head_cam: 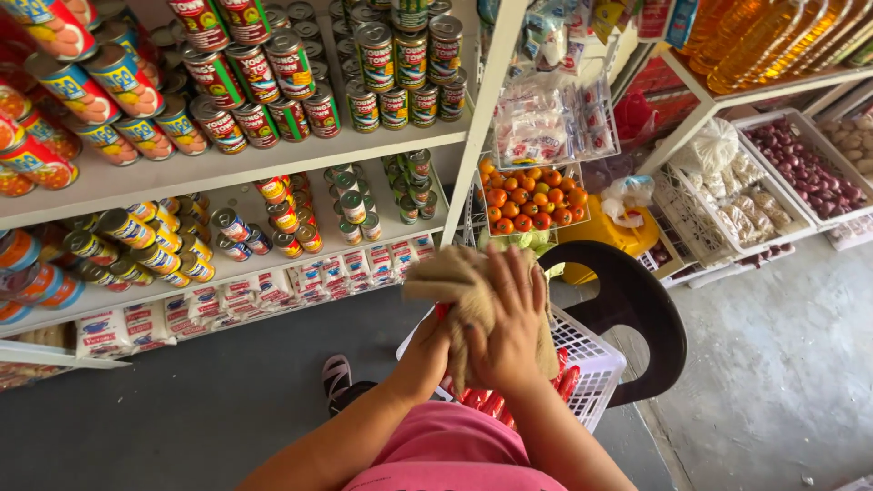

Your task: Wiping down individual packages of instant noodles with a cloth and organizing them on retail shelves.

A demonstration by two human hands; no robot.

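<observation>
I hold a crumpled tan cloth (452, 277) with both hands above a white plastic basket (596, 364). My right hand (509, 332) lies flat over the cloth with fingers spread and pressing on it. My left hand (435, 350) is underneath, mostly hidden by the cloth and the right hand. Red packets (477, 398) lie in the basket below.
White shelves (227, 168) on the left carry stacked cans and small packets. A black plastic chair (641, 314) supports the basket. Crates of tomatoes (532, 205), bagged goods and red onions (809, 173) stand at the right, with oil bottles (773, 36) above. My sandalled foot (338, 377) rests on the grey floor.
</observation>
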